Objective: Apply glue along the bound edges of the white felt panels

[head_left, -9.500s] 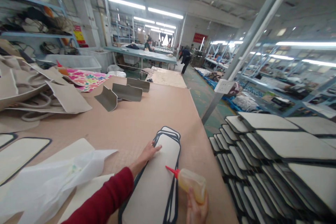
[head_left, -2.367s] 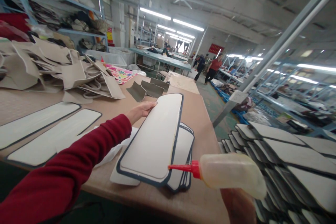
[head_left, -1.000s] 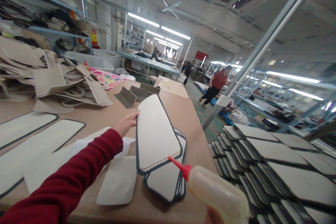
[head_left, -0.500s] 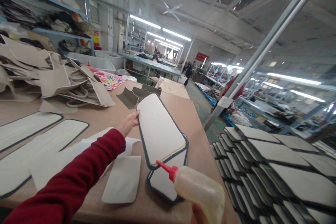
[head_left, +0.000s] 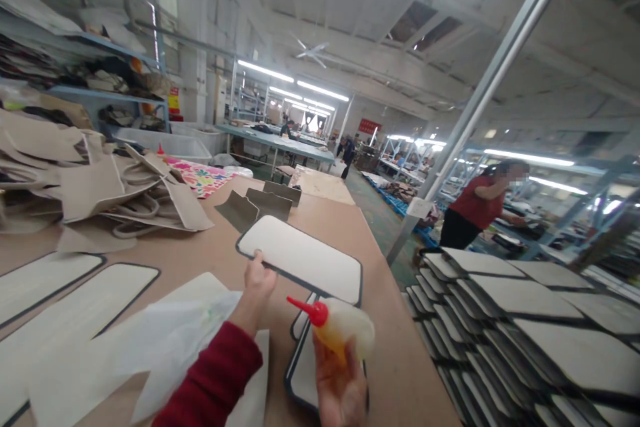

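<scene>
My left hand (head_left: 259, 280) grips the near left edge of a white panel with dark edging (head_left: 305, 260), thumb on top. The panel is held tilted above the table. My right hand (head_left: 340, 383) is wrapped round a translucent squeeze bottle (head_left: 350, 323) holding yellowish liquid. Its red nozzle (head_left: 300, 305) points up and to the left, in front of the panel's near edge. Below the bottle lie similar dark-edged panels (head_left: 304, 373), partly covered by my right hand and the bottle.
White sheets (head_left: 185, 320) and more edged panels (head_left: 120, 287) lie on the left. Beige bag pieces (head_left: 95, 187) are heaped behind them; dark curved pieces (head_left: 267, 203) lie beyond the held panel. Stacked panels (head_left: 565, 340) stand at right, near a metal post (head_left: 440, 173) and a person in red (head_left: 477, 203).
My left hand has turned the panel so its long side runs more crosswise. The bottle has come up, its nozzle swinging away from the panel's near corner. A person at right shows more fully.
</scene>
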The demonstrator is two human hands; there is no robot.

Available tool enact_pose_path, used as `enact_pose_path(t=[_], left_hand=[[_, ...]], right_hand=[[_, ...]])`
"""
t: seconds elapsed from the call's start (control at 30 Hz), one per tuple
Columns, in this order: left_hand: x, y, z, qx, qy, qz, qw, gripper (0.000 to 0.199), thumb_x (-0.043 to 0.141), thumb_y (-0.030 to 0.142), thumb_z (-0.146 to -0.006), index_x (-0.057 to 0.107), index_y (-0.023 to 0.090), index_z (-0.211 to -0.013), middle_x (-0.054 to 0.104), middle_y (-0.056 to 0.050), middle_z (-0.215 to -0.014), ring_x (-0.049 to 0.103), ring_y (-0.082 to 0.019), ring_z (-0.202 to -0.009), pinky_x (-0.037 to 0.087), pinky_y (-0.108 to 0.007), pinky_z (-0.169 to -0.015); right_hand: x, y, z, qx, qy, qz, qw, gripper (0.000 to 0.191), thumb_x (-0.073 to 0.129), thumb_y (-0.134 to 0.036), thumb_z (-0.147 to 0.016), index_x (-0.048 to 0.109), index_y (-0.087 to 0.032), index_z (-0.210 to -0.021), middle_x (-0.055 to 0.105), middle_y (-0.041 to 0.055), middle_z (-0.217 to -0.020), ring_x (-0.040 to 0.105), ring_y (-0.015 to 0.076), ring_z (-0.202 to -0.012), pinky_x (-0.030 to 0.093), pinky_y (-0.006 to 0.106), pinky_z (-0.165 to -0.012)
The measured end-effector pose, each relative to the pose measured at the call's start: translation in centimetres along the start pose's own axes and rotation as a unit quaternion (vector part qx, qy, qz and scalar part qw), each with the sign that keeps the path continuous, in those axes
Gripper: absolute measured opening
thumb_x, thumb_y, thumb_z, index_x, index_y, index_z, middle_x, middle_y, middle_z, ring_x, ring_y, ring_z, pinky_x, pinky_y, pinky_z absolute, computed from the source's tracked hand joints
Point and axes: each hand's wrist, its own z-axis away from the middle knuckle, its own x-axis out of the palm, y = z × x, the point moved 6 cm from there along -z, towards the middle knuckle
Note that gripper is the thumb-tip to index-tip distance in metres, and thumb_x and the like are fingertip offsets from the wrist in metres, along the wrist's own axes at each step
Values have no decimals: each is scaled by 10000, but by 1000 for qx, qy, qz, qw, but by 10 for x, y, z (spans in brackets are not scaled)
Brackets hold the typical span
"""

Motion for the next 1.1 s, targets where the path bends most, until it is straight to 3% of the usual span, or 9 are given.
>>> enact_pose_path(t=[0.2,0.37,0.53,0.57,0.63,0.7,0.8,0.97,1.1], left_hand=[[-14,-36,44,-85,-31,20,996,360,316,174,-916,524,159,-1210,670,-130,-1011,634,-231,-947,529,-401,-767],[-31,-21,71,-185,-160,13,970,340,395,230,-813,582,183,-1093,648,-138,-1001,618,-326,-950,437,-614,-807],[-55,56,65,35,-19,-168,985,196,534,232,-751,588,194,-936,571,-88,-1168,488,-276,-1172,307,-488,-1019],[-42,71,67,108,-17,-235,966,210,578,179,-725,596,201,-934,564,-68,-1190,455,-244,-1208,272,-421,-1052],[9,73,74,171,-131,-380,899,326,683,87,-635,642,191,-941,586,-71,-1173,451,-229,-1209,292,-305,-1037],[60,51,83,159,-245,-453,842,348,691,-15,-576,684,176,-867,631,-77,-1098,493,-202,-1161,365,-189,-935],[110,7,91,129,-316,-523,781,341,680,-63,-547,701,185,-780,680,-55,-944,554,-167,-1053,404,-123,-780],[118,-53,95,7,-460,-670,583,63,697,179,-623,698,162,-683,657,-1,-648,557,-161,-628,394,-193,-574],[107,-46,86,-14,-475,-684,553,233,681,335,-659,724,159,-807,679,-12,-721,562,-160,-620,398,-205,-569]], right_hand=[[25,-5,-25,-23,30,-67,997,392,855,-320,-487,705,-208,-832,723,37,-854,684,198,-791,562,296,-734],[23,-38,-34,-77,29,-52,995,384,845,-337,-492,705,-202,-823,721,38,-872,683,201,-804,560,295,-743],[21,-62,-35,-97,5,-40,994,467,835,-329,-515,685,-216,-943,710,50,-946,673,220,-860,560,326,-759],[20,-63,-33,-89,-2,-35,995,511,834,-327,-522,670,-218,-994,706,55,-964,670,222,-872,559,330,-762],[19,-60,-26,-65,-22,-21,997,597,824,-326,-548,623,-215,-1098,697,70,-996,661,225,-901,554,335,-770],[19,-55,-17,-39,-46,-10,998,634,805,-331,-585,580,-216,-1166,691,77,-1013,654,224,-920,547,342,-783],[21,-51,-5,3,-75,-8,997,623,793,-359,-602,579,-221,-1170,697,73,-996,657,226,-908,529,360,-814],[12,-59,4,28,-92,8,995,651,797,-393,-581,584,-201,-1165,705,82,-959,660,237,-889,518,384,-828],[-21,-89,4,6,-78,30,996,557,764,-443,-621,623,-200,-1101,713,82,-898,669,231,-852,536,358,-765]])
